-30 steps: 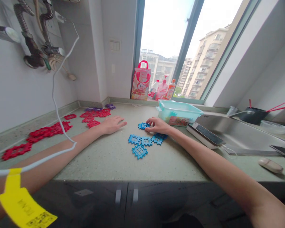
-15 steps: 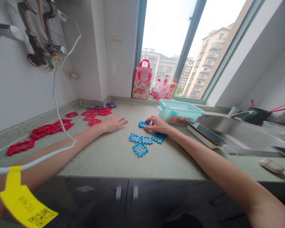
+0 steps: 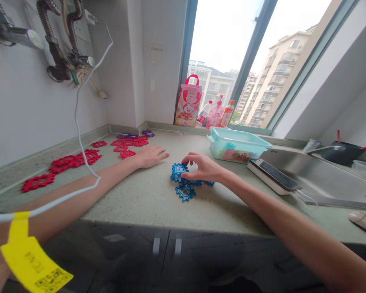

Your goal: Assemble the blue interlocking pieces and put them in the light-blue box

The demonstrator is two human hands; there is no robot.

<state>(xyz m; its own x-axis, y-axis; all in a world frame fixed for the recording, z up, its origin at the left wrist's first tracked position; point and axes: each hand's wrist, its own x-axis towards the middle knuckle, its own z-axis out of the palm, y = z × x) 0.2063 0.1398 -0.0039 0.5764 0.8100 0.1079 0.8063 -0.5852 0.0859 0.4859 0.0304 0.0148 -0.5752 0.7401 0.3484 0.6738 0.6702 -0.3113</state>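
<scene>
Between the thumb and fingers of my right hand [image 3: 203, 167] is a blue toothed interlocking tile [image 3: 179, 167], square with a window-like grid. It overlaps another blue piece at the left of a small group. Nearest to me in that group lies a loose blue tile [image 3: 185, 192] on the counter, while others are partly covered by my right hand. My left hand [image 3: 154, 156] rests palm down with fingers stretched out, holding nothing. Beyond its wrist are red interlocking pieces [image 3: 131, 141], with purple pieces [image 3: 127, 135] behind them.
A turquoise tub [image 3: 239, 142] stands behind my right hand. Right of it, a phone [image 3: 274, 173] lies on a white box beside the steel sink [image 3: 317, 179]. More red pieces [image 3: 75, 160] line the left wall. A white cable [image 3: 79, 122] hangs across my left forearm.
My right hand has brought the blue tile nearer and slightly left, over the other blue pieces. My left hand stays flat on the counter. The view has shifted slightly.
</scene>
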